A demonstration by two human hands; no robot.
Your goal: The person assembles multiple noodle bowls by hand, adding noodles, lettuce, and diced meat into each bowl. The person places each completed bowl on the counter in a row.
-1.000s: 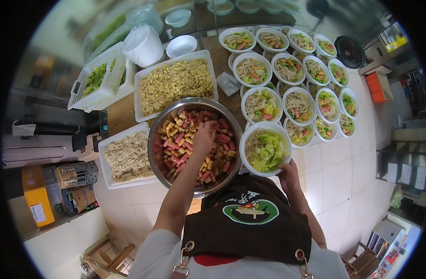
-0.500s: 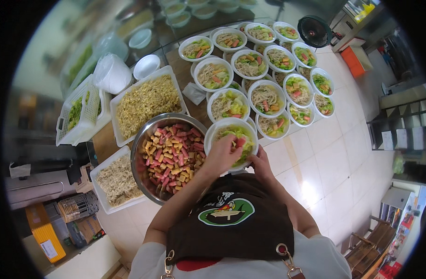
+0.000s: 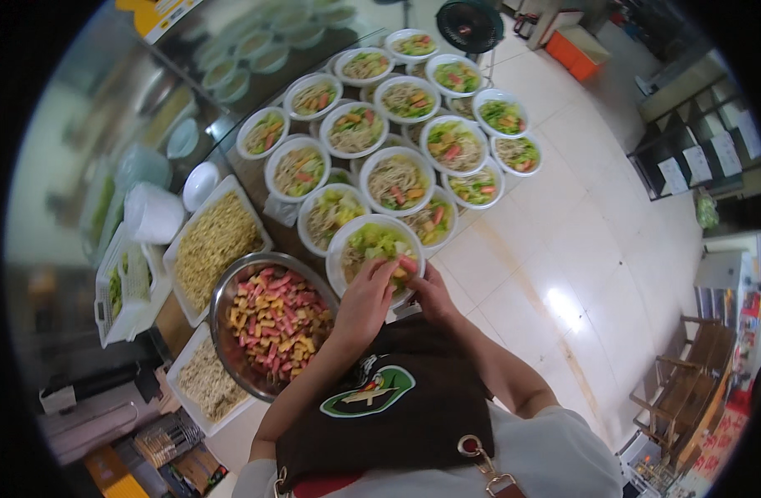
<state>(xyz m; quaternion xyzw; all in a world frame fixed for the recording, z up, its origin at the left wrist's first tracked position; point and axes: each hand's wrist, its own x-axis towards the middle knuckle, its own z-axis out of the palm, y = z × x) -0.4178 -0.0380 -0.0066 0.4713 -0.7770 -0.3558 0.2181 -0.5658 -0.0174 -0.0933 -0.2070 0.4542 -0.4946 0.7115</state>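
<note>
A round white bowl [image 3: 337, 242] in front of me holds lettuce, noodles and pink sausage pieces. My left hand [image 3: 368, 303] reaches over its near side, fingers closed together beside the sausage pieces [image 3: 408, 264]; its fingertips are partly hidden. At the near right rim my right hand [image 3: 433, 295] grips the bowl, its fingers close to the same pieces. Left of the bowl, a steel basin [image 3: 220, 349] is filled with pink and yellow-brown chunks [image 3: 272, 319]. My left forearm passes over the basin's right side.
Several filled bowls [image 3: 397, 178] stand stacked beyond my hands. To the left are a white tray of yellow food [image 3: 214, 245], a tray of pale noodles [image 3: 206, 382], a basket [image 3: 131, 290] and white containers [image 3: 154, 212]. A fan [image 3: 469, 25] stands at the far end.
The view has turned, and the table's contents appear shifted left. My left hand stays over the bowl, its fingers lower by the sausage pieces. My right hand sits higher on the rim.
</note>
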